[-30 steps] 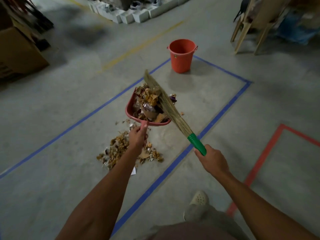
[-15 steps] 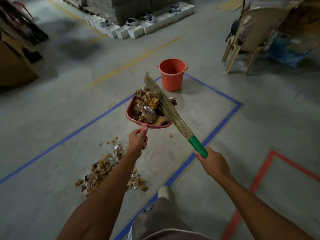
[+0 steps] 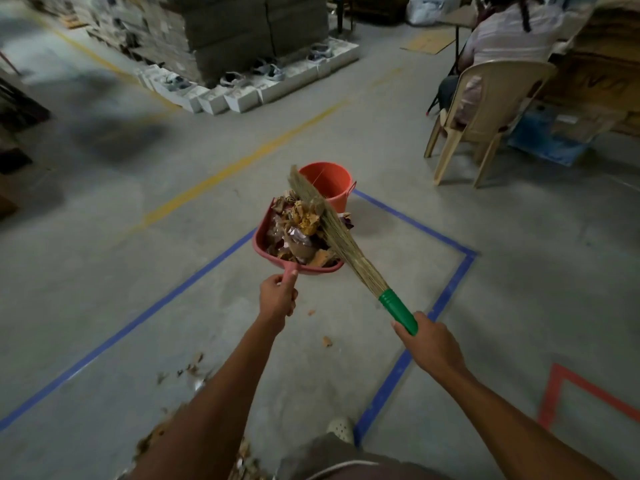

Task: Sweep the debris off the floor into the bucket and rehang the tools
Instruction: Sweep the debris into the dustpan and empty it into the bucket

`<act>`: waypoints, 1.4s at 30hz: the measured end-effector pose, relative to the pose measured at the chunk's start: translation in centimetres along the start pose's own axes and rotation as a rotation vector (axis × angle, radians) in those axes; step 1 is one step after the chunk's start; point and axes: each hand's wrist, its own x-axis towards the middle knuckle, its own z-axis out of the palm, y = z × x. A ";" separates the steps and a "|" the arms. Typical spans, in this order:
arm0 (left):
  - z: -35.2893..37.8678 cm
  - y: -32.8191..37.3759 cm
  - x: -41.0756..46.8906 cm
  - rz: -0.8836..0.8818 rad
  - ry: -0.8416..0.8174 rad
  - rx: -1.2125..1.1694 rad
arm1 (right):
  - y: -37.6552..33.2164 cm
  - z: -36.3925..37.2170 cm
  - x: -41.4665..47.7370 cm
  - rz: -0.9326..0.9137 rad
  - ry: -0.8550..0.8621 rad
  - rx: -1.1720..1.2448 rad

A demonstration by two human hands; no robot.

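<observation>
My left hand (image 3: 277, 298) grips the handle of a red dustpan (image 3: 261, 239) held off the floor and heaped with dry leaves and wrappers (image 3: 300, 233). My right hand (image 3: 429, 344) grips the green handle of a straw broom (image 3: 332, 230), whose bristles lie across the heap. An orange bucket (image 3: 329, 183) stands on the floor just beyond the pan, partly hidden by the broom tip. More debris (image 3: 187, 370) lies on the floor near my left forearm, with two loose scraps (image 3: 327, 341) under the pan.
Blue tape (image 3: 450, 289) outlines a rectangle on the concrete floor; red tape (image 3: 550, 393) marks the right. A person sits on a beige plastic chair (image 3: 491, 109) at the back right. Stacked blocks and white boxes (image 3: 242, 95) stand behind. My shoe (image 3: 341, 427) is near the bottom.
I have stepped forward with the loaded dustpan and broom. The bucket is now much closer to the pan, and the floor debris pile has dropped behind toward the bottom of view.
</observation>
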 end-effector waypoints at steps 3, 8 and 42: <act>1.7 3.0 5.0 0.012 -0.017 0.003 | -1.6 -1.4 5.3 0.008 0.014 0.005; 4.7 6.9 12.6 0.032 -0.015 -0.011 | -3.5 -2.9 14.1 0.005 0.028 0.021; 23.8 19.1 62.9 -0.225 0.188 0.000 | -11.0 -8.5 75.0 -0.093 -0.265 -0.174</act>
